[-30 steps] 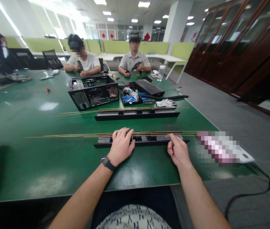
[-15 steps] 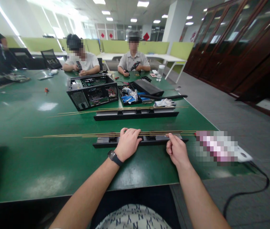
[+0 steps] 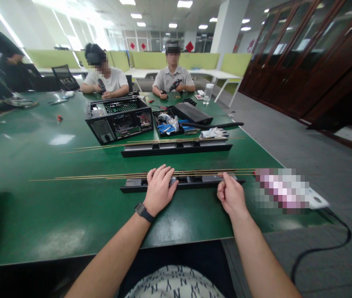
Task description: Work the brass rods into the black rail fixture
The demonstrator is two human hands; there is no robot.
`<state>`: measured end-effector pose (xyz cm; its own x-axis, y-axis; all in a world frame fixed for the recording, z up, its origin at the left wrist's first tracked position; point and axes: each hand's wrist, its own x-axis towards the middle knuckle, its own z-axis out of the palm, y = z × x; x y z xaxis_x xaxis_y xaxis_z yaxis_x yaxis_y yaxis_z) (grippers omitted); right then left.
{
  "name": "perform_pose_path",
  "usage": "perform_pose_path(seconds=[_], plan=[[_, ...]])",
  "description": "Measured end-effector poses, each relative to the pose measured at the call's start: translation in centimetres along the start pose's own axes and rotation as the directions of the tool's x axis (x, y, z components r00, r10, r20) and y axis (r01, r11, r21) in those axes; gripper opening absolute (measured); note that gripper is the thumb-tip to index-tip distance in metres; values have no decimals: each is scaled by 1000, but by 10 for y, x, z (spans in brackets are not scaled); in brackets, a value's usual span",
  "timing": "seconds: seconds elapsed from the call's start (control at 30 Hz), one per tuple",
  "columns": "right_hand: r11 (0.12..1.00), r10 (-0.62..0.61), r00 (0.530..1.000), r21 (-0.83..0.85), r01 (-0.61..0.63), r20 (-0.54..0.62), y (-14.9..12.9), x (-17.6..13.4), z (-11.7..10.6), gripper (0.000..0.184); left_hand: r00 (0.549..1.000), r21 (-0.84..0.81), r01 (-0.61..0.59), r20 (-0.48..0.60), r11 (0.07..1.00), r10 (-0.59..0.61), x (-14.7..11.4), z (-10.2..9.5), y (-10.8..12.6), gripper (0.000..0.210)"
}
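Observation:
Several thin brass-coloured rods [image 3: 85, 178] lie lengthwise along a black and silver rail [image 3: 132, 182] on the near part of the table. Across the rods and the rail's left half rests my left hand [image 3: 160, 186], palm down with its fingers outstretched. At the rail's right part my right hand [image 3: 231, 192] is closed, its index finger and thumb together at a rod's end; the exact contact is too small to make out. A second black rail [image 3: 176, 151] with similar rods lies farther back, apart from both hands.
On the green table [image 3: 54, 215] stand an open computer case [image 3: 118, 122], a tray with blue and white gloves [image 3: 168, 126], another glove [image 3: 213, 133] and a clear cup [image 3: 208, 95]. A blurred pink-and-white object and a white power strip [image 3: 317, 198] lie right. Two people sit opposite.
My left hand has slid a little to the left along the rods, its fingers more spread. My right hand stays nearly in place at the rail's right part.

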<state>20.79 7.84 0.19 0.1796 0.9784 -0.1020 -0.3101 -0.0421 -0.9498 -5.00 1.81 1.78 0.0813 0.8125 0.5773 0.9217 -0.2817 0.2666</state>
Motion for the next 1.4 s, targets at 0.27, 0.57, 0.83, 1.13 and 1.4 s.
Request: perform_pose_path(seconds=[0.27, 0.57, 0.83, 1.13, 1.4], plan=[[998, 30, 997, -57, -26, 67, -2, -2, 3, 46, 1000, 8, 14, -28, 1000, -14, -7, 4, 1, 41], [998, 36, 996, -51, -32, 80, -1, -2, 3, 44, 999, 10, 14, -47, 1000, -14, -9, 6, -1, 41], [999, 33, 998, 1, -33, 61, -1, -1, 2, 43, 999, 22, 13, -52, 1000, -12, -10, 7, -2, 41], [999, 25, 999, 30, -26, 45, -1, -1, 2, 41, 999, 23, 18, -50, 1000, -17, -10, 7, -2, 41], [1000, 23, 998, 12, -24, 64, 1, 0, 2, 43, 997, 18, 16, -74, 1000, -14, -10, 9, -2, 41]])
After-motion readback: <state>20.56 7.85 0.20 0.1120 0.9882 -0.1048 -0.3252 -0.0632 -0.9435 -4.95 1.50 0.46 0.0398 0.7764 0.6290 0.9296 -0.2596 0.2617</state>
